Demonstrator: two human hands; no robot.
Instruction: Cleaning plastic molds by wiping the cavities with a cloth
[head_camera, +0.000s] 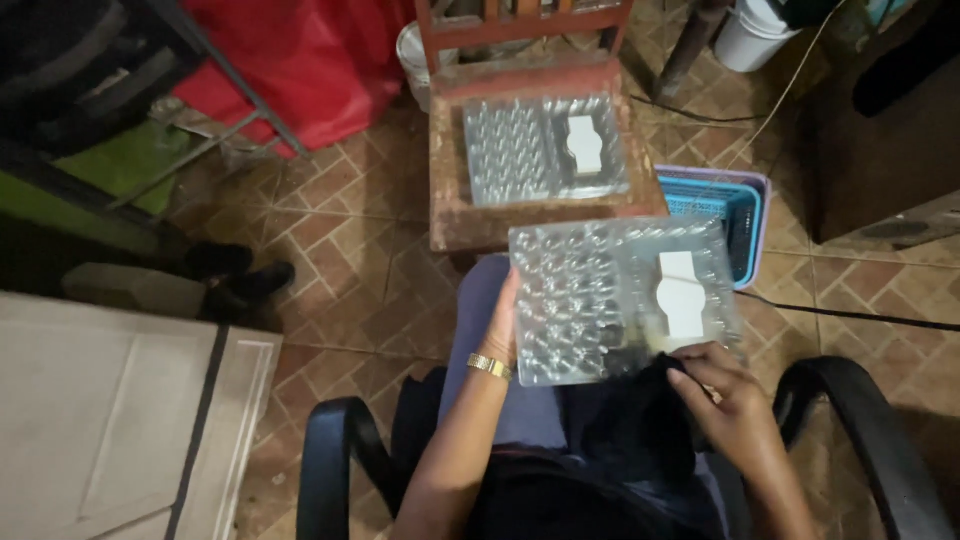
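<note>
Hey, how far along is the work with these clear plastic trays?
One clear tray lies on the wooden stool, apparently set aside. A second tray is in hand: left hand grips its edge, right hand holds dark cloth at its near edge. How many remain isn't visible.

Glossy clear plastic tray (600, 300); worn wooden stool (450, 215), matt black cloth (630, 420)

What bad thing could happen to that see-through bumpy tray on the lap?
The clear plastic tray is held only at its edges, by the left hand and the right hand, and it juts out past the knees, so it might tip and slide to the tiled floor. The white piece on it looks loose and could fall off. A cable crosses the floor nearby; a foot might snag it.
</note>
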